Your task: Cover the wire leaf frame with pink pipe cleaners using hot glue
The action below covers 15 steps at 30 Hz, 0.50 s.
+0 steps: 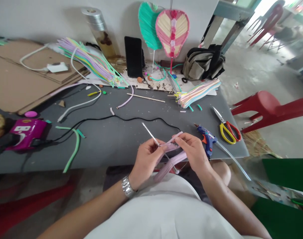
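Note:
My left hand [147, 157] and my right hand [193, 151] meet at the near edge of the grey table [121, 139], both closed on a bundle of pale purple straws [169, 163] that slants down toward my lap. A thin metal stick [150, 133] pokes up from between my left fingers. A single pink straw [175, 136] lies across the top of the bundle under my right fingertips. A silver watch [127, 187] is on my left wrist.
A blue glue gun [206, 138] and yellow-red scissors [227, 127] lie right of my hands. Pastel straw bundles [198, 91] [91, 61], a black phone [133, 56], two straw fans [171, 31], a bag [203, 63], cardboard [19, 76], a magenta device [27, 131] and a black cable [131, 117] fill the table. Red chairs [268, 108] stand right.

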Available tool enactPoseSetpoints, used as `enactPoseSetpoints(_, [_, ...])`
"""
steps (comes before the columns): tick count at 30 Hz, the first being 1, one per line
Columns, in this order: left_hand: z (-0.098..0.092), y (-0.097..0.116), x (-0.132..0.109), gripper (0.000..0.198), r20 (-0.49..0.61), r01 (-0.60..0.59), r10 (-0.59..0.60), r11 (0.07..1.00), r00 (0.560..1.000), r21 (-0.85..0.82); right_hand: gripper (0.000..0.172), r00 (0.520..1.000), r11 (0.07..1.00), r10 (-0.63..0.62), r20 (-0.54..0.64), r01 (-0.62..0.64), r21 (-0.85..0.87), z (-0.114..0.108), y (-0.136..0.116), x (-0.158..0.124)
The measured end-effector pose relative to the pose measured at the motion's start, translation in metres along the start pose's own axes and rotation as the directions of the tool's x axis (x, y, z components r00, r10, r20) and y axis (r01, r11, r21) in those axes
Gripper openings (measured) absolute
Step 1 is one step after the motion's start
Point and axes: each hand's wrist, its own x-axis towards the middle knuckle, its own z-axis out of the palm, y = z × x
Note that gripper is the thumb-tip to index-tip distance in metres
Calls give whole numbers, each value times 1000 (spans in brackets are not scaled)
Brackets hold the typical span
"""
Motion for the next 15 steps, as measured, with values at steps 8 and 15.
enactPoseSetpoints(8, [4,-4,4,27,5,2,-2,999,1000,-40,28,1000,994,31,-5,-30,109,4,-4,0])
enactPoseSetpoints(15, [6,-2,4,27,-12,15,-15,1000,1000,-12,12,984,982,-147,-100,133,-130,1,11,-8])
